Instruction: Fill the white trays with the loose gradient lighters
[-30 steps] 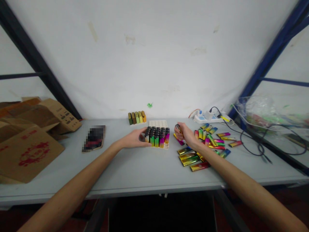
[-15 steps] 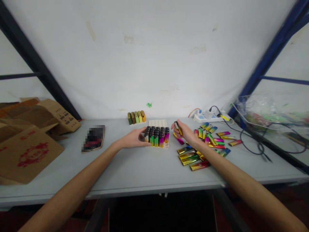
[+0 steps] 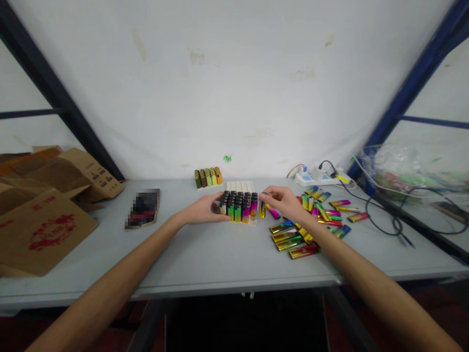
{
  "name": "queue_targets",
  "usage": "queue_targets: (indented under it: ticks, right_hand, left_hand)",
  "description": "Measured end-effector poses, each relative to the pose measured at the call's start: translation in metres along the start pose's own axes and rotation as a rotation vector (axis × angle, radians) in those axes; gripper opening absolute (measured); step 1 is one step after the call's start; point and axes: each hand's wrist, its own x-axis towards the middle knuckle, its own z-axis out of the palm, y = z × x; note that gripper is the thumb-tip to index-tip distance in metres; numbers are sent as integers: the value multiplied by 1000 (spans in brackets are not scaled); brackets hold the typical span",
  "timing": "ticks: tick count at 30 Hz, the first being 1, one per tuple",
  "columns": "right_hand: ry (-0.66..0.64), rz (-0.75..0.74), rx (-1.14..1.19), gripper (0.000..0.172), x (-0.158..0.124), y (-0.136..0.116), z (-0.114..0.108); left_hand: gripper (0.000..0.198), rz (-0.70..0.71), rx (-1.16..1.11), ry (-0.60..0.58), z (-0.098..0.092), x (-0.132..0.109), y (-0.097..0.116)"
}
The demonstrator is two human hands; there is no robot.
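Note:
A white slotted tray stands mid-table, its near rows filled with upright rainbow-coloured lighters. My left hand curls against the tray's left side, fingers touching the lighters. My right hand pinches one gold lighter, held upright just beside the tray's right edge. To the right lies a loose pile of several metallic lighters flat on the table.
A short row of green and orange lighters stands by the wall. Folded cardboard boxes fill the left side. A dark blurred packet lies left of the tray. A white power strip with black cables and a plastic bag sit at right.
My right hand has carried the gold lighter leftward from above the pile to the tray's right edge and turned it upright. My left hand has stayed on the tray.

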Motion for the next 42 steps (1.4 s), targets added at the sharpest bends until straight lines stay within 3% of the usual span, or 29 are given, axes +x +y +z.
queue_targets:
  ticks: [4,10,20,27,31,34,37,42]
  right_hand:
    - [-44,30,-52,46,-3,2,6]
    - [-54,-40,-234,46,-3,3,9]
    - [-110,-61,-289,51,-3,3,12]
    - [-132,-134,-530,55,2,9,11]
    - [-181,-108,-573,58,4,8,-7]
    - [-106,-115,-679,60,6,15,-34]
    - [-37,-64,-820,51,8,27,-62]
    - [-150,107,-926,41,8,46,-84]
  left_hand:
    - [78,13,-9,-1,-1,0,2]
    - [78,-12,-8,-2,0,0,1]
    - [80,-4,-25,11,1,-1,-1]
    - [78,0,-12,4,0,0,0]
    - [78,2,-22,5,0,0,0]
    - [79,9,-25,9,0,0,1]
    - [79,0,-15,-1,-1,0,1]
    - [80,-13,5,-6,0,0,0]
